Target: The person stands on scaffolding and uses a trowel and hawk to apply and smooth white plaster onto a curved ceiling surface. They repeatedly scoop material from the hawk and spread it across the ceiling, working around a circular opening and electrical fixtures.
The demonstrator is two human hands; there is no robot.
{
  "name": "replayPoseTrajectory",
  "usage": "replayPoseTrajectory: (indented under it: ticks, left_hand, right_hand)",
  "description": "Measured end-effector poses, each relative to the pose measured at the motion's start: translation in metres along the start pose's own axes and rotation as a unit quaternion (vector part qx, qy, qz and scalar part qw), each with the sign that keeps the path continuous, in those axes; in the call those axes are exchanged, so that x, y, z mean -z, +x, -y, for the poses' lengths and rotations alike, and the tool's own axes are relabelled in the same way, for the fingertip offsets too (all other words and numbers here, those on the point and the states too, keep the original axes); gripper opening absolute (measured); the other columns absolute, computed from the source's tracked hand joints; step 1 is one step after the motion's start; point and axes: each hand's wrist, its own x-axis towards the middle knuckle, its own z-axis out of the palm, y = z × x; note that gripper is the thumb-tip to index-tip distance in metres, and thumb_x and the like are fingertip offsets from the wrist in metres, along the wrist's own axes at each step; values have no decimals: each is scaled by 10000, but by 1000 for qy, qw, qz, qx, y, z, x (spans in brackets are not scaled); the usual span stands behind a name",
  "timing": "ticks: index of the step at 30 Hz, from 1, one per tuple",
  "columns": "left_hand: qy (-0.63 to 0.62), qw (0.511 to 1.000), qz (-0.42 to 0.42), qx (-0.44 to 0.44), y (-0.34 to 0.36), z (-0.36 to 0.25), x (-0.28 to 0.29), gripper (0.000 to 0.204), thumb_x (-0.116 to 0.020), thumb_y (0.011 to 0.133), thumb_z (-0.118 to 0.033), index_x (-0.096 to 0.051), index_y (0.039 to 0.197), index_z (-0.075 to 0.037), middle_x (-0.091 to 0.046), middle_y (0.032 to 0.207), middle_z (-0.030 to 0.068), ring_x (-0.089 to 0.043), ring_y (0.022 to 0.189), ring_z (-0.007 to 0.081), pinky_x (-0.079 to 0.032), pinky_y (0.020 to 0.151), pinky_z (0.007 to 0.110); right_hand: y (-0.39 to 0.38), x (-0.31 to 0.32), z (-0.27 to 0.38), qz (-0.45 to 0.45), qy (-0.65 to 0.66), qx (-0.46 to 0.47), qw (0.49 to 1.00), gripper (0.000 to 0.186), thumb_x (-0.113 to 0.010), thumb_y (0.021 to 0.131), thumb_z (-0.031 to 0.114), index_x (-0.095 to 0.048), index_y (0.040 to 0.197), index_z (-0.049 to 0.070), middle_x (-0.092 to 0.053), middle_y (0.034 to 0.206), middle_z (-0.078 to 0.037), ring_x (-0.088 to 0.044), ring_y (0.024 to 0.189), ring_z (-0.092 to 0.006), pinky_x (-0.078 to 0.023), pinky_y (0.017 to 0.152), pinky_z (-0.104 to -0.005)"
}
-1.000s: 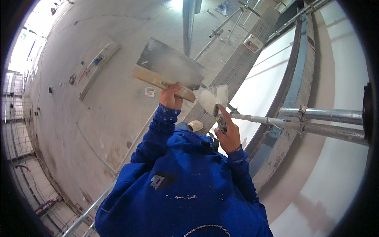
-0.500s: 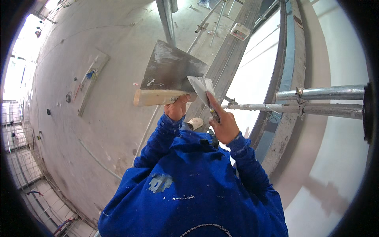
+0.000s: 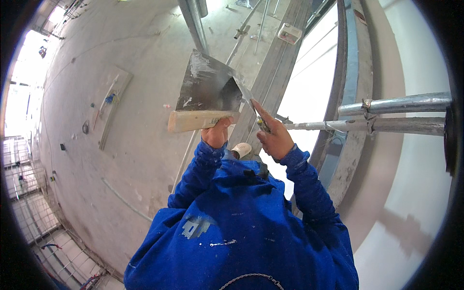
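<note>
My left hand is closed around the pale wooden handle of a wide plastering blade, whose metal face carries white smears. In my right hand is a putty knife, gripped by its handle with the index finger stretched along it. The putty knife stands almost edge-on, its blade against or very close to the right edge of the wide blade. A dark shadow or reflection lies on the metal beside it. Both tools are held in front of my blue top, above the floor.
Scaffold planks run forward, with a white plastic container on them. Two metal scaffold tubes reach in from the right near a pale wall. A grey post stands ahead. On the floor far below lies a board with cables.
The putty knife has turned from showing its flat, whitish face to nearly edge-on, along the wide blade's right edge. Both hands keep their hold; the view has shifted slightly.
</note>
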Motion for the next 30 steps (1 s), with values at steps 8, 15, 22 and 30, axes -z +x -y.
replayPoseTrajectory:
  ticks: [8,15,22,30]
  left_hand:
    - [39,999,-19,27,7,1,-2,180,-547,689,46,-601,854,-2,-611,814,76,-581,760,182,-463,704,304]
    - [416,893,115,131,-5,18,37,301,-608,755,-118,-526,1039,-61,-542,1020,66,-489,971,189,-368,869,321]
    - [203,973,57,98,-6,31,39,373,-603,802,-143,-472,1142,-64,-510,1060,40,-444,1002,138,-347,889,286]
    - [157,983,-42,80,-9,-48,29,268,-593,809,-156,-519,1049,-62,-531,888,1,-484,845,105,-405,738,271]
  right_hand:
    - [11,5,6,31,39,-17,999,701,-472,678,12,-285,1339,152,-473,1195,-234,-503,1058,-332,-376,896,-322]
    - [19,4,-16,55,193,-54,978,601,-423,749,63,-281,1333,59,-544,871,-85,-503,613,-133,-411,519,-249]
    - [12,-18,-14,50,131,9,990,626,-371,734,-22,-248,1343,54,-517,658,-58,-385,371,-68,-311,331,-215]
    - [19,-46,-2,134,-53,74,987,717,-402,642,-18,-258,1341,49,-585,833,-138,-523,551,-121,-418,466,-237]
